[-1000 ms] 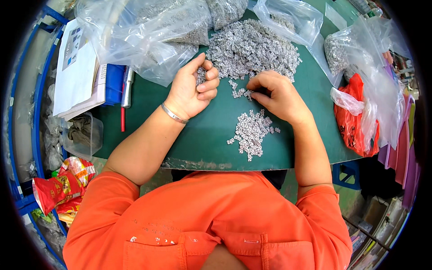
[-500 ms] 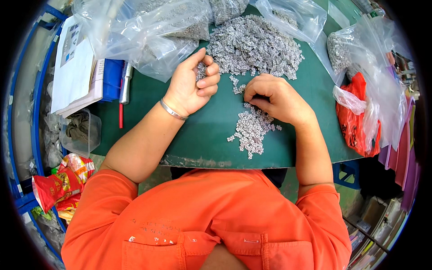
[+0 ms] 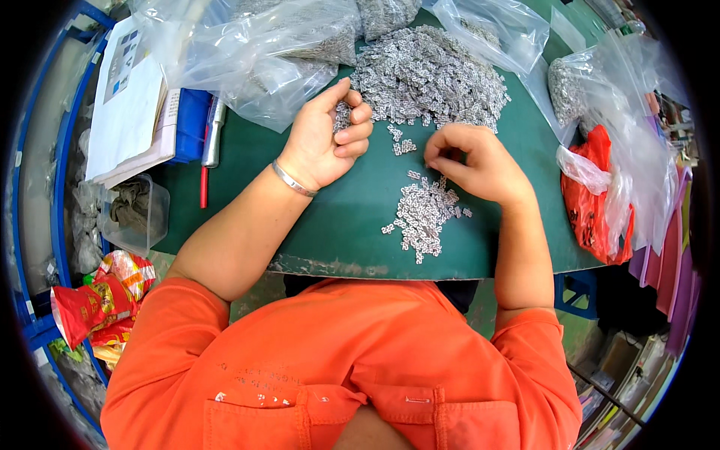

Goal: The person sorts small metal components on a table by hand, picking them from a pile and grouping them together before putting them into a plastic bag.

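Note:
My left hand (image 3: 330, 139) is held palm up with the fingers curled in, and small grey S-shaped metal pieces (image 3: 342, 117) show in the hollow between thumb and fingers. It rests beside the left edge of a large heap of the same pieces (image 3: 431, 75). To the right, my right hand (image 3: 472, 161) has thumb and forefinger brought together; anything between the tips is too small to make out. Below its fingertips lies a smaller spread pile of pieces (image 3: 422, 217). A few loose pieces (image 3: 403, 146) lie between the heap and that pile.
Clear plastic bags (image 3: 262, 67) with more pieces flank the heap. A red plastic bag (image 3: 589, 195) sits at the table's right. On the left are papers (image 3: 124, 105), a blue folder (image 3: 191, 124), a red-and-silver tool (image 3: 212, 142) and a clear tub (image 3: 154, 214).
My right hand has moved slightly right, away from the loose pieces. My left hand keeps its curled pose by the heap. The whole view has shifted a little.

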Action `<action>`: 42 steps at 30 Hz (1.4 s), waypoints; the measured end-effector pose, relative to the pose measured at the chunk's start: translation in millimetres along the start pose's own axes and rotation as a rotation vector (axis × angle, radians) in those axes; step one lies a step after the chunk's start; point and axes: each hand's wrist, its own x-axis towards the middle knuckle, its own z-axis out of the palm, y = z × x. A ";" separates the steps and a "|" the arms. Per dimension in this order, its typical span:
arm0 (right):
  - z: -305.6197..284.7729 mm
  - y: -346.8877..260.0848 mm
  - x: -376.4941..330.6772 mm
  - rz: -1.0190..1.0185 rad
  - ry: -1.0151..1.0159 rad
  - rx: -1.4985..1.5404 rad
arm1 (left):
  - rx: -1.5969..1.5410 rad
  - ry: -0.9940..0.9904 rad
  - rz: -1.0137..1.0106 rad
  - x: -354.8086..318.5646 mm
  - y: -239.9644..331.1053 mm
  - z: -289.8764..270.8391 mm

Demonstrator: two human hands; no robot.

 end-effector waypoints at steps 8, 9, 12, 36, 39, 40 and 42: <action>23.7 5.6 17.7 -0.336 0.238 -0.275 | 0.009 -0.002 -0.009 2.1 -0.6 0.2; 24.0 6.4 18.7 -0.324 0.230 -0.287 | 0.004 -0.008 -0.008 1.9 -0.3 -0.8; 19.3 9.9 13.9 -0.187 0.364 -0.110 | -0.002 -0.011 -0.007 1.2 -0.3 -1.0; 5.7 8.6 4.7 0.008 0.329 0.021 | 0.105 -0.013 -0.126 -1.0 -2.8 3.0; 17.7 2.3 8.7 -0.116 0.459 0.337 | 0.290 0.013 -0.242 -5.1 -11.0 14.6; 21.2 -6.1 9.2 -0.132 0.451 0.370 | 0.364 0.040 -0.261 -7.8 -14.9 23.6; 23.5 -9.5 11.9 -0.174 0.473 0.262 | 0.431 0.042 -0.278 -10.3 -15.8 26.7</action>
